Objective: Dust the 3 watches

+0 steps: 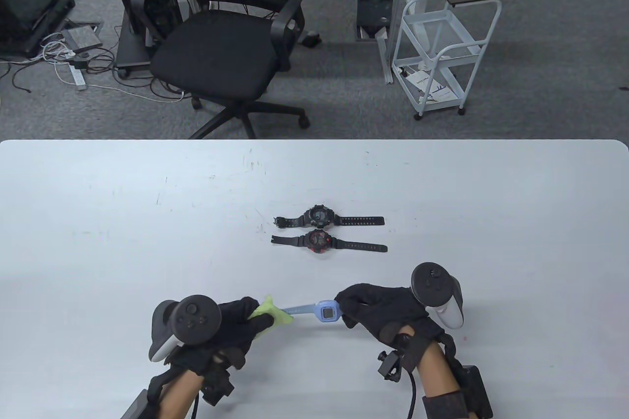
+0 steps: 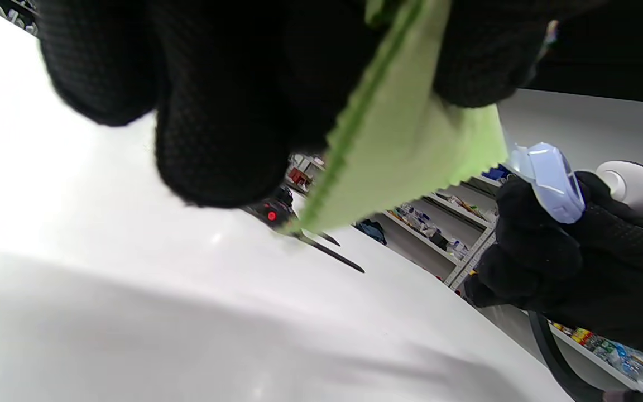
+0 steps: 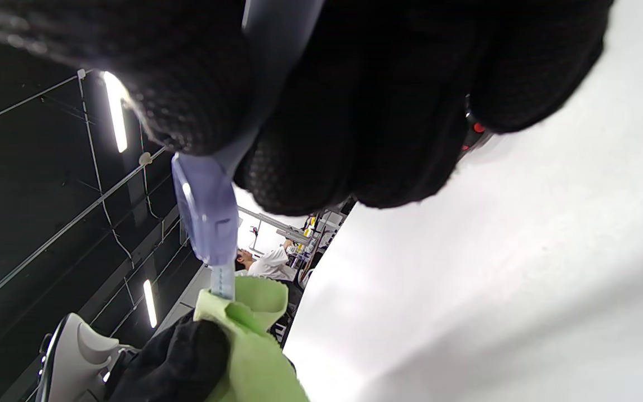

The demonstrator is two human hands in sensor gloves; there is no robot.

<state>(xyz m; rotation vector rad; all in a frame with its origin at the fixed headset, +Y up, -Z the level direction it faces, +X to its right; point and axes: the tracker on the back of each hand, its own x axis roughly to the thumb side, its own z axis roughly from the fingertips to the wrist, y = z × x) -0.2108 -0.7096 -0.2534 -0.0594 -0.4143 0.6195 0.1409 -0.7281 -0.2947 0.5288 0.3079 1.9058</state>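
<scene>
Both hands work just above the tabletop (image 1: 98, 222) near the middle of its near edge; the left hand (image 1: 231, 328), in a black knitted glove with a rounded tracker on its back, has its fingers curled round a green microfibre cloth (image 1: 272, 313), pinching it closed over the end of a strap; the cloth is soft and thin, with a pinked zigzag edge plain in the left wrist view (image 2: 411, 156); the right hand (image 1: 381, 308), gloved alike, grips the light blue watch (image 1: 325, 312) by the far strap beside its case, fingers and thumb wrapped round it; the watch is smooth plastic, its case a rounded square with a small pale screen, its ribbed band stretched straight between the two hands; in the right wrist view the band (image 3: 210, 223) runs from under the fingers to the cloth (image 3: 249, 335); further from the near edge, toward the middle of the white, faintly scuffed tabletop, lie two chunky digital watches flat with straps laid out straight and parallel, close together but apart; the nearer is the black-and-red watch (image 1: 318, 240), the farther the all-black watch (image 1: 319, 216); both have knobbly round cases and perforated resin straps.
</scene>
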